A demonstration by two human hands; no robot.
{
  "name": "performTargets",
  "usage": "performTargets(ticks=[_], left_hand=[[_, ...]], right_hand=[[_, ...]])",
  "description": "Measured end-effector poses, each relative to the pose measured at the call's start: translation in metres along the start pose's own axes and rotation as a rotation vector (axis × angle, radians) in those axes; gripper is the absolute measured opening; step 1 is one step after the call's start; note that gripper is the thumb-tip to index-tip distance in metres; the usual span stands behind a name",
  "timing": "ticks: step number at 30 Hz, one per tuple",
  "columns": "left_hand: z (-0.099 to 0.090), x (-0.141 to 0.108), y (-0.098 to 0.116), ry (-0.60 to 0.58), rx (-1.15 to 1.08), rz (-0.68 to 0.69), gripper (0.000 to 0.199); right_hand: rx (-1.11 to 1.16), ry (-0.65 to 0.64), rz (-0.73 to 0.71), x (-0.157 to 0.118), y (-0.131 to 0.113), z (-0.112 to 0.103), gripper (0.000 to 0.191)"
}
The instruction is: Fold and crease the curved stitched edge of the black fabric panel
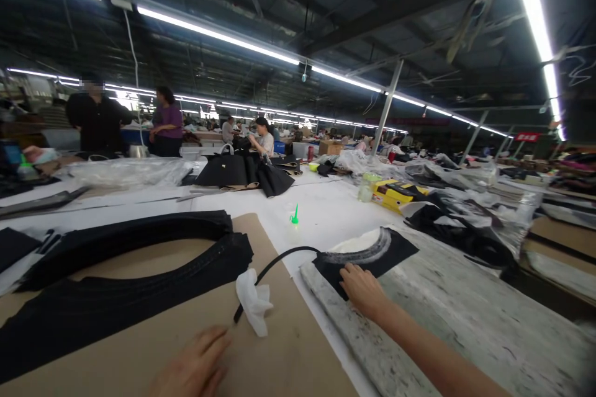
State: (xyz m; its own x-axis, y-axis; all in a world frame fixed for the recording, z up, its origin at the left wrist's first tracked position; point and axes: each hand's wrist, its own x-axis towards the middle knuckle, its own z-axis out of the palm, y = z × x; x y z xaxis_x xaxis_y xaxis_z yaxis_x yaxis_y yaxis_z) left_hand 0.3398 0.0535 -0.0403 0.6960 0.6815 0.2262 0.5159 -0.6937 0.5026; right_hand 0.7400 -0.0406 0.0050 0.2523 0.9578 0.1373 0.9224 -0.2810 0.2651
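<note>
My right hand [365, 291] rests on a curved black fabric piece [398, 251], its fingers bent over the left part. Along that piece's inner curve runs a greyish-white band. A thin black cord [288, 251] arcs from the fabric's left end down to the brown board [279, 347]. Crumpled white tissue [254, 301] lies against the cord's lower part. Close to the cord's lower end is my left hand [198, 363], slightly blurred, its fingers apart and nothing visible in them. Larger curved black pieces [139, 288] are spread over the board on the left.
Under the right-hand piece lies a grey mottled slab [465, 310]. A small bottle with a green nozzle [295, 220] stands on the white table. Farther back are a yellow box [395, 194], stacked black pieces [228, 170] and clear plastic [125, 170]. Several people are beyond.
</note>
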Motion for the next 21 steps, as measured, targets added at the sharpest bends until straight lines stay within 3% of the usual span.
performTargets(ticks=[2, 5, 8, 11, 15, 21], left_hand=[[0.011, 0.043, 0.033, -0.089, -0.013, 0.047, 0.046], [0.024, 0.106, 0.078, -0.127, -0.062, 0.116, 0.047], [0.041, 0.158, 0.104, -0.14, -0.073, 0.18, 0.05], [0.063, 0.2, 0.115, -0.142, -0.089, 0.224, 0.055], [0.093, 0.24, 0.119, -0.144, -0.105, 0.248, 0.062], [0.116, 0.254, 0.114, -0.137, -0.087, 0.222, 0.073]], right_hand=[[-0.028, -0.009, -0.021, 0.007, 0.003, 0.005, 0.017], [-0.049, -0.004, -0.051, 0.016, 0.007, 0.011, 0.016], [-0.044, 0.021, -0.087, 0.022, 0.012, 0.015, 0.013], [-0.021, 0.061, -0.113, 0.023, 0.019, 0.014, 0.006], [0.025, 0.112, -0.143, 0.024, 0.022, 0.01, 0.014], [0.09, 0.155, -0.163, 0.027, 0.019, 0.017, 0.018]])
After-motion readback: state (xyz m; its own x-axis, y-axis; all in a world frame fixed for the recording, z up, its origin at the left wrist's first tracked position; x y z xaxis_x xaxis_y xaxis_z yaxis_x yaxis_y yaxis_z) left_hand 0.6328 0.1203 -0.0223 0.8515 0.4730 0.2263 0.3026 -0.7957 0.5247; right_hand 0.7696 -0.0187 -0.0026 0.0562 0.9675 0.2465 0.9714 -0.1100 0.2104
